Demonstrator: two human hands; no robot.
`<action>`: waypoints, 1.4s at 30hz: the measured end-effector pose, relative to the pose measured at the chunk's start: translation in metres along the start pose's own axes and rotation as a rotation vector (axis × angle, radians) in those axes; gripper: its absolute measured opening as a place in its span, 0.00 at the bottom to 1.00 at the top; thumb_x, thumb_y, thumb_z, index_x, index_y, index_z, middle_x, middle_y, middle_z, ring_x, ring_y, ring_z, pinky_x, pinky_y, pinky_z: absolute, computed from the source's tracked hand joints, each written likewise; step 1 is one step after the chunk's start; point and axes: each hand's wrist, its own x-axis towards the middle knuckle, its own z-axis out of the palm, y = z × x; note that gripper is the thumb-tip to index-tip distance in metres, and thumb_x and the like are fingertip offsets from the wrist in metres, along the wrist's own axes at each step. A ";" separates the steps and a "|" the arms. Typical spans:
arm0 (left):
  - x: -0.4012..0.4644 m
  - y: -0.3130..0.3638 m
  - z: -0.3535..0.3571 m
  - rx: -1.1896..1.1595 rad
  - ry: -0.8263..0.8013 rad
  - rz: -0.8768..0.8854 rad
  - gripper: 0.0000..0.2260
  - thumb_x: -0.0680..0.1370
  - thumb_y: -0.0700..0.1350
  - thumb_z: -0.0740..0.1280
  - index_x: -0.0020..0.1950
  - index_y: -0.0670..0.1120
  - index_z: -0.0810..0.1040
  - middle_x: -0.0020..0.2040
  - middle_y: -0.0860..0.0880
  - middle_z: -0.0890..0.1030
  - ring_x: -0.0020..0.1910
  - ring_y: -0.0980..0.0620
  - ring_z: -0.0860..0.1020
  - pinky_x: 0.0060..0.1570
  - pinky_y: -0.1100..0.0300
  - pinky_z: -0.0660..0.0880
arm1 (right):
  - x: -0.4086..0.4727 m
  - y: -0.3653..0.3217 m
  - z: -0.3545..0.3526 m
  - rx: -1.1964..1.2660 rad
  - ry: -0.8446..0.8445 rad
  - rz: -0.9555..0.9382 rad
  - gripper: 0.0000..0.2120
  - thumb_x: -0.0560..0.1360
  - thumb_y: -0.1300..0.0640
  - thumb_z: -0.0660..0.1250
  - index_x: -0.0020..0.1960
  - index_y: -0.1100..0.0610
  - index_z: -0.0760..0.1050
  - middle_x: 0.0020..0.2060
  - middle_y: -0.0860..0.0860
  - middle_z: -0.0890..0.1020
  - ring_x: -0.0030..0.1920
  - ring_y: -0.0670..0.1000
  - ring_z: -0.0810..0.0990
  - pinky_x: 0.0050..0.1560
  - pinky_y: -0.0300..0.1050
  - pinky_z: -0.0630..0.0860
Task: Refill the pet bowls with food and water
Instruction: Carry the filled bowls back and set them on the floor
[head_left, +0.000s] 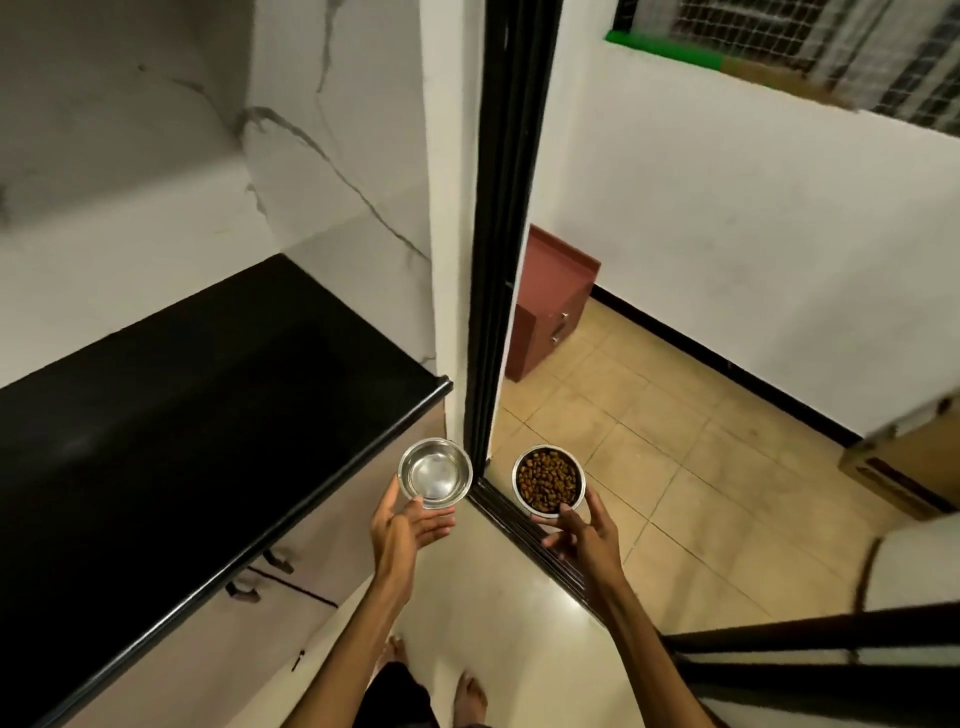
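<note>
- Floor of beige square tiles (675, 499) fills the room past the doorway, running up to a plain white wall (727, 234) with a dark skirting along its foot.
- A long glossy black stone tabletop (182, 415) takes up the left side, bare on top, with pale cabinet fronts (291, 577) and dark handles beneath it.
- A black sliding-door frame (498, 234) stands upright in the middle, and its dark floor track (524, 525) runs diagonally between the two hands.
- A reddish-brown low cabinet (550, 306) sits on the tiles just behind the frame, against the white wall.
- A brown cardboard box (904, 467) rests on the tiles at the right edge, near the skirting.
- The person's bare feet (470, 696) stand on the pale glossy floor on the near side of the track.
- The left hand (402, 527) grips a round shiny steel bowl holding clear water (435, 472) by its near rim, thumb on the edge, fingers curled underneath; it is held in the air just off the tabletop's corner.
- The right hand (584, 535) likewise grasps a round steel bowl heaped with brown kibble (548, 478), thumb on its near rim, fingers below; that bowl hangs over the threshold, above the tiles just past the track.
- The two bowls sit level, side by side, apart, with the door frame's foot between them.
</note>
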 end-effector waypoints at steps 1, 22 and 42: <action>0.001 -0.002 0.007 0.004 -0.007 -0.013 0.28 0.84 0.34 0.62 0.83 0.46 0.60 0.44 0.32 0.86 0.39 0.37 0.87 0.37 0.53 0.85 | -0.001 -0.001 -0.007 0.009 0.015 0.001 0.29 0.85 0.63 0.62 0.82 0.49 0.59 0.47 0.66 0.87 0.30 0.53 0.83 0.28 0.41 0.76; 0.076 -0.001 0.140 0.228 -0.318 -0.103 0.25 0.84 0.37 0.63 0.81 0.47 0.64 0.43 0.33 0.86 0.41 0.36 0.87 0.38 0.54 0.85 | 0.036 -0.022 -0.077 0.203 0.373 -0.003 0.29 0.84 0.62 0.64 0.82 0.49 0.60 0.47 0.67 0.87 0.29 0.53 0.83 0.25 0.39 0.74; 0.146 0.002 0.241 0.330 -0.508 -0.207 0.26 0.84 0.36 0.62 0.82 0.46 0.62 0.42 0.32 0.85 0.35 0.41 0.86 0.35 0.56 0.84 | 0.091 -0.045 -0.092 0.377 0.567 0.009 0.30 0.83 0.62 0.65 0.82 0.49 0.59 0.48 0.67 0.86 0.29 0.52 0.83 0.25 0.38 0.73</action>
